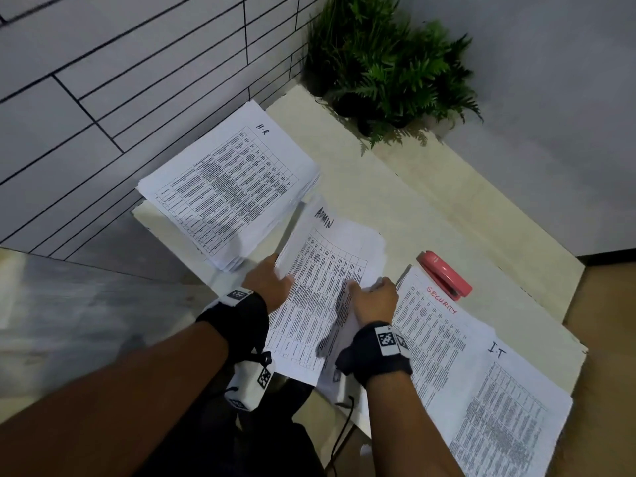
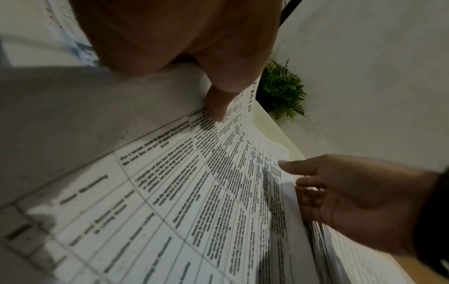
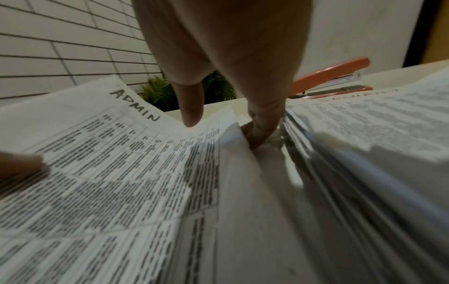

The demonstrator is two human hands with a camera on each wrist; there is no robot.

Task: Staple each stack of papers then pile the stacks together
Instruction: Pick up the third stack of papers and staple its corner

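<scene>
Paper everywhere, stapling seemingly not begun: ADMIN stack (image 1: 320, 287) gripped at both side edges, left hand (image 1: 270, 285) and right hand (image 1: 373, 297) with fingers curled round it, centre of the surface (image 1: 430, 201). Red stapler (image 1: 444, 275) untouched beside SECURITY stack (image 1: 433, 325). HR stack (image 1: 230, 187) and IT stack (image 1: 509, 407) apart, unpiled.

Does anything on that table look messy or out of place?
Yes. The ADMIN stack, held by both hands, is fanned and uneven, sheets sticking out at its right edge. The HR stack overhangs the table's left edge. The pink stapler lies partly on the SECURITY stack.
</scene>
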